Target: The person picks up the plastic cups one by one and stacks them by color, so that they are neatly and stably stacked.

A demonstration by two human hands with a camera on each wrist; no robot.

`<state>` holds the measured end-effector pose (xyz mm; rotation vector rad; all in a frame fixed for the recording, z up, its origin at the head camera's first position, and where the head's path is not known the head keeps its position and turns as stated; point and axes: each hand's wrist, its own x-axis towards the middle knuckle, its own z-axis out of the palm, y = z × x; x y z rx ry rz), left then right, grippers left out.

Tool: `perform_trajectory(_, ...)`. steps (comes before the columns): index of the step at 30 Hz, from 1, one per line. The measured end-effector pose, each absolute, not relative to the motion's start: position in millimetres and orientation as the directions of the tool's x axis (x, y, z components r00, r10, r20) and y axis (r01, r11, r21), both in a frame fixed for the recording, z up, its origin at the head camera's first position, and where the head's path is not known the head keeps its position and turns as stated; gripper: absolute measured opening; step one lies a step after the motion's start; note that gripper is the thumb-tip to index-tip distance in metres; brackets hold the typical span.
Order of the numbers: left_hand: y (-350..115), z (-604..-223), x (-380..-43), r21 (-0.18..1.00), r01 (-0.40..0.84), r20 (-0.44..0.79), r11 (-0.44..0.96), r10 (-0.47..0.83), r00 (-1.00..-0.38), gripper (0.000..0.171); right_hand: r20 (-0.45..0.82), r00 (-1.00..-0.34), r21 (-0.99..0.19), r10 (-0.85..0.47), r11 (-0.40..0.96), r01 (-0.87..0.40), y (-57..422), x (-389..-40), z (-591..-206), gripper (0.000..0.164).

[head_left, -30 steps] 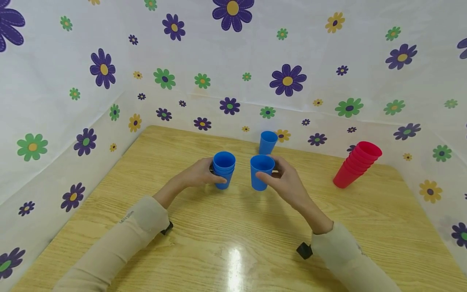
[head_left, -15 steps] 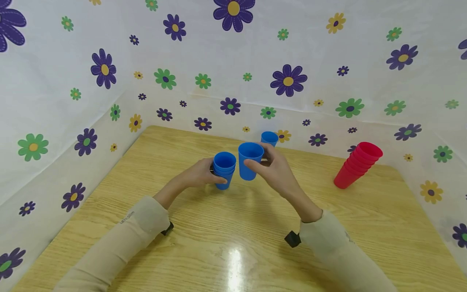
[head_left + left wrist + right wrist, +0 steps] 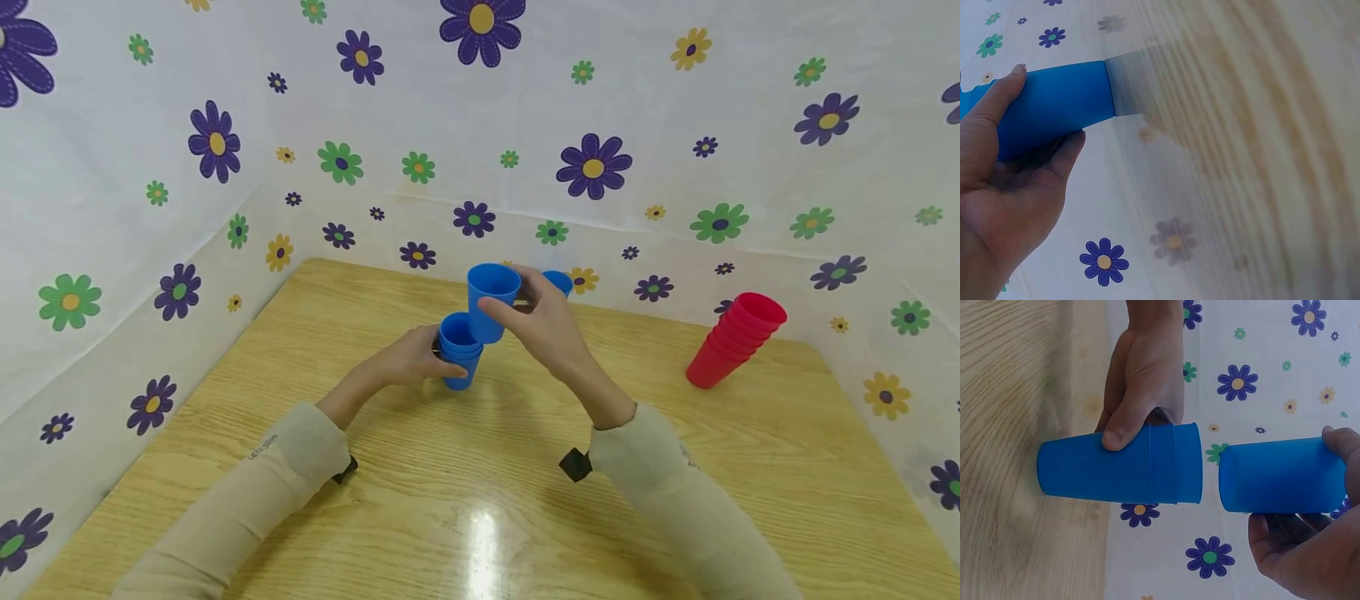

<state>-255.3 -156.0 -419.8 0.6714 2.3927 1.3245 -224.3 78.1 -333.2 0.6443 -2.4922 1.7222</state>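
My left hand [image 3: 411, 357] grips a short stack of nested blue cups [image 3: 460, 367], which stands upright on the wooden table. In the right wrist view the stack [image 3: 1097, 465] shows its rims one behind another, the thumb lying along its side. My right hand [image 3: 546, 321] holds a single blue cup [image 3: 489, 310] by its side, mouth up, just above the stack's mouth. A small gap parts this cup [image 3: 1279, 478] from the stack's top rim in the right wrist view. Another blue cup [image 3: 558, 282] stands behind the right hand, mostly hidden by it.
A leaning stack of nested red cups [image 3: 731, 342] stands on the right part of the table [image 3: 420, 492]. White sheeting with printed flowers [image 3: 420, 100] rises along the table's back and sides. A black wrist camera [image 3: 575, 465] sits under the right cuff.
The right hand has lifted its blue cup up and to the left, from beside the stack to above it. My left hand and the stack have stayed in place.
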Motion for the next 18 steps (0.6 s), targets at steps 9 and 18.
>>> perform_trajectory(9,-157.8,-420.0,-256.4,0.852,0.232,-0.070,0.470,0.541,-0.838,0.076,0.288,-0.905,-0.888,-0.312,0.267,-0.375,63.7,-232.4,-339.4,0.059)
perform_trajectory(18,-156.9,-421.1,-255.6,0.856,0.232,-0.066,0.463,0.541,-0.839,0.074,0.285,-0.899,-0.899,-0.331,0.232,-0.371,54.7,-236.8,-349.0,0.055)
